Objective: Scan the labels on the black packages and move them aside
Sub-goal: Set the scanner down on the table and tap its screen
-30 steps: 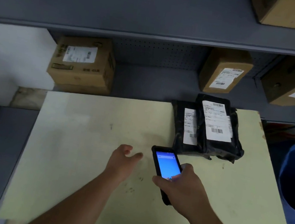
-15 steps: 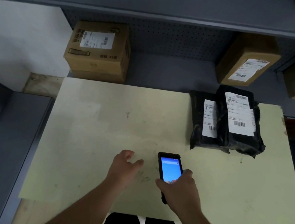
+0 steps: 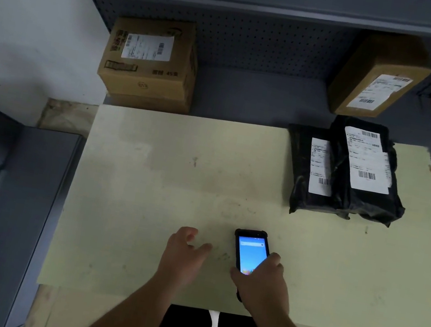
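While the right hand [image 3: 262, 285] grips the scanner [image 3: 249, 254] at lower centre, left hand [image 3: 183, 255] loose and empty; packages [image 3: 350, 171] overlap upper right; covered label risks a misread.

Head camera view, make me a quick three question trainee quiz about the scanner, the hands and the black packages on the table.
1. True or false: the right hand holds the handheld scanner with its screen lit.
2. How many black packages lie at the table's far right corner?
A. one
B. two
C. four
3. Fill in: the left hand is open and holds ____.

Key:
1. True.
2. B, two; the right one overlaps the left one's label.
3. Nothing.
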Tool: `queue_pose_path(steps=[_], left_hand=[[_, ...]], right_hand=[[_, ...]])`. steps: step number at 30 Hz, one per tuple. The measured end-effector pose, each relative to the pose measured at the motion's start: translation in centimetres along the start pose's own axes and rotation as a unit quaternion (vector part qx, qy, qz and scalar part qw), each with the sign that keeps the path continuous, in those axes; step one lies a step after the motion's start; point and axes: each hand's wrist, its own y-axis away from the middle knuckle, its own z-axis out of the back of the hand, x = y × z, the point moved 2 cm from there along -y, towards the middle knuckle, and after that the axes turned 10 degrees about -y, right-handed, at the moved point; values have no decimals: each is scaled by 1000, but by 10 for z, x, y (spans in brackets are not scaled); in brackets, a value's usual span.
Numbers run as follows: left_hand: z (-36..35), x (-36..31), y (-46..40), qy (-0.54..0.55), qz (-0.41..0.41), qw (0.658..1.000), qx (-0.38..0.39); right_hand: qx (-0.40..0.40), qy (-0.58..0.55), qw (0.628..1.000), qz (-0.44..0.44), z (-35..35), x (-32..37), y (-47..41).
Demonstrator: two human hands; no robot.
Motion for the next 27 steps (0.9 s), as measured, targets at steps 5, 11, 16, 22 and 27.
queue_pose_path(steps=[5, 11, 16, 22, 27], left_hand=[[-2, 5, 0, -1, -3, 1000, 9], [-2, 17, -1, -19, 2, 1000, 5], [2, 27, 0, -21, 2, 1000, 6], [2, 33, 1, -41, -5, 999, 12], [3, 29, 2, -45, -9, 999, 19]], right_hand=[[-27, 65, 997, -9, -11, -4, -1], [-54, 71, 996, -6, -24, -11, -6], [-61, 66, 996, -2, -31, -10, -9], [-62, 80, 995, -6, -34, -11, -12], [-64, 90, 994, -3, -36, -13, -12]])
